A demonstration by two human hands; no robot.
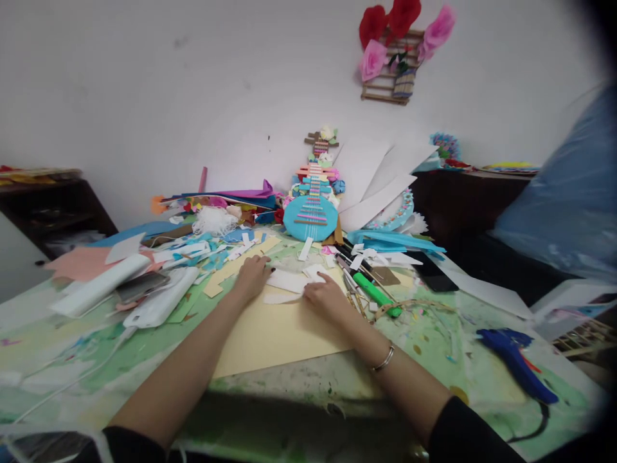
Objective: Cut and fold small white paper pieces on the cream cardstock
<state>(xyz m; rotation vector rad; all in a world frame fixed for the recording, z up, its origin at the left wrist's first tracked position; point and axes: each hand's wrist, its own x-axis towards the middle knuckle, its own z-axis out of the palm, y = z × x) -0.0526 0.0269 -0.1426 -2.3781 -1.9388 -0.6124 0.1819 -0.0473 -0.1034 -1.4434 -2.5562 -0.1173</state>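
Both my hands rest on a tan sheet of card (pixel 274 334) lying on the table. My left hand (pixel 251 278) lies flat with fingers stretched out, pressing the left end of a white paper cut-out (pixel 288 281). My right hand (pixel 328 297) has its fingers curled onto the right end of the same white piece; a metal bangle (pixel 384 360) sits on that wrist. A second white strip (pixel 281 298) lies just below, between the hands.
A blue paper lute model (pixel 311 215) stands against the wall behind scattered foam scraps. A green marker (pixel 377 294), scissors and pens lie right of my right hand. A blue glue gun (pixel 515 361) lies far right, white power banks (pixel 161 299) left, a phone (pixel 430 272) beyond.
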